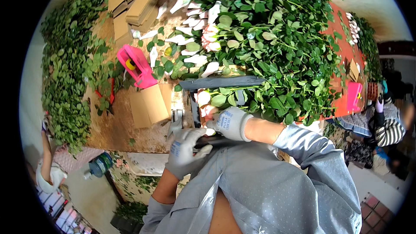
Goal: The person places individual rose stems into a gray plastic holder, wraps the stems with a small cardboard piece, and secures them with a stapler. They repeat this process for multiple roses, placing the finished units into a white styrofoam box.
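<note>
Both my hands wear grey-white work gloves. My right hand point(230, 123) lies at the lower pink roses point(208, 112) in a dark-edged holder point(195, 109) at the table's near edge; its fingertips touch the blooms, and whether they grip one is hidden. Left of it, my left hand point(187, 151) has thumb and fingers apart, nothing seen between them, close to a pale bud point(210, 132). A black ribbed strip point(222, 82) crosses the holder's far side. Leafy rose stems point(276, 100) run right from the holder. More pink roses point(211, 38) lie beyond the strip.
Cardboard sheets point(149, 105), a pink tape dispenser point(138, 66) and red-handled shears point(112, 92) lie left. Behind are cardboard stacks point(141, 8) and white-wrapped buds point(195, 59). Cut foliage point(66, 71) covers the left edge. Other people are at far left point(50, 172) and far right point(388, 123).
</note>
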`<state>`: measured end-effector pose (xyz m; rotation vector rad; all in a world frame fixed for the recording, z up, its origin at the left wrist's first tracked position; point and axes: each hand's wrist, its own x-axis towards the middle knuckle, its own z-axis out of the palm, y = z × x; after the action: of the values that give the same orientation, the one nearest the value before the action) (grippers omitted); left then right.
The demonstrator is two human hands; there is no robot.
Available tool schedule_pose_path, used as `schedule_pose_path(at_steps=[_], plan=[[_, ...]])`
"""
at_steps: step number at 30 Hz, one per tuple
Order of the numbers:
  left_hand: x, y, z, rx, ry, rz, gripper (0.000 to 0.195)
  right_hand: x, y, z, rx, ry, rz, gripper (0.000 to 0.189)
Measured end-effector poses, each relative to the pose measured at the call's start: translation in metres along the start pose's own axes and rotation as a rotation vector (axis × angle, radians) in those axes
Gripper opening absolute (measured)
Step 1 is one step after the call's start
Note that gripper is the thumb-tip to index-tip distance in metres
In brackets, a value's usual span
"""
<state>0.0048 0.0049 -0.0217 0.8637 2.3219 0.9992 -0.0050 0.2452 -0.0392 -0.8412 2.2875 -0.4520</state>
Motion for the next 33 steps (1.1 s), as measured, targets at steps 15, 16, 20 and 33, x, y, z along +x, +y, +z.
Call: schedule_pose_path(at_steps=[15,16,20,33], plan=[[0.001,-0.034,0.026,-0.563,0.033,-0.289,0.075,-0.002,-0.001,0.010,-0.018,0.049,0.052,0.048],[0.001,-0.031,0.025,-0.564,0.037,-0.289,0.075,-0.003,-0.001,0.012,-0.022,0.047,0.050,0.048],[-0.002,-0.013,0.024,-0.458,0.119,-0.288,0.061,-0.001,0.007,0.030,-0.051,0.161,-0.008,0.042],[-0.005,0.006,0.041,0.409,0.112,0.189,0.045,0.000,0.013,0.031,0.146,0.177,0.041,0.029]])
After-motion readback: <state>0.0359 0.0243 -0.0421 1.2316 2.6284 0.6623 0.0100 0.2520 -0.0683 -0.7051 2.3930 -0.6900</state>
